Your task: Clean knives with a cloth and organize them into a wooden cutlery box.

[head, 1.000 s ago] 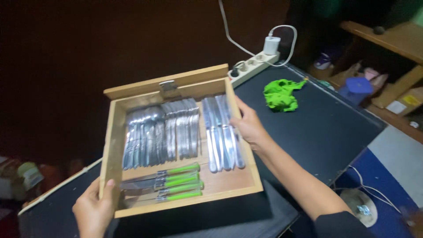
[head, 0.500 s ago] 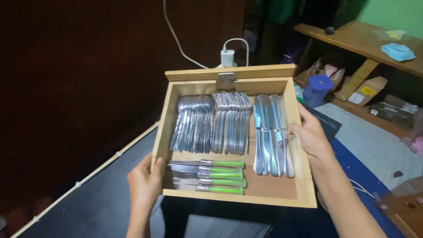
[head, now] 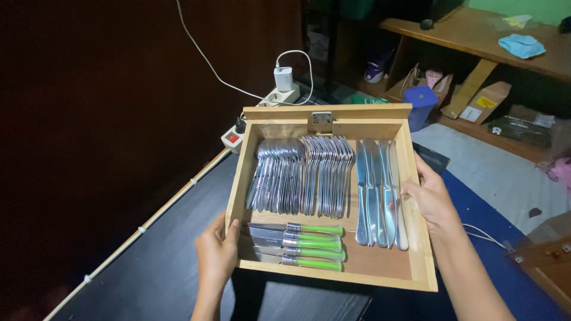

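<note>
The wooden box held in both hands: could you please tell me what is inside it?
The wooden box holds stacked spoons, forks, steel knives and green-handled knives. Lower pieces in each stack are covered.

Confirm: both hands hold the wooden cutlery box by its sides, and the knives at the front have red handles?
Not quite. The head view shows the left hand and right hand on the box sides, but the front knives have green handles, not red.

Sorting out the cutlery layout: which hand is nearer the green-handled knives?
Left. The left hand grips the wooden box edge right beside the green-handled knives; the right hand holds the opposite side.
</note>
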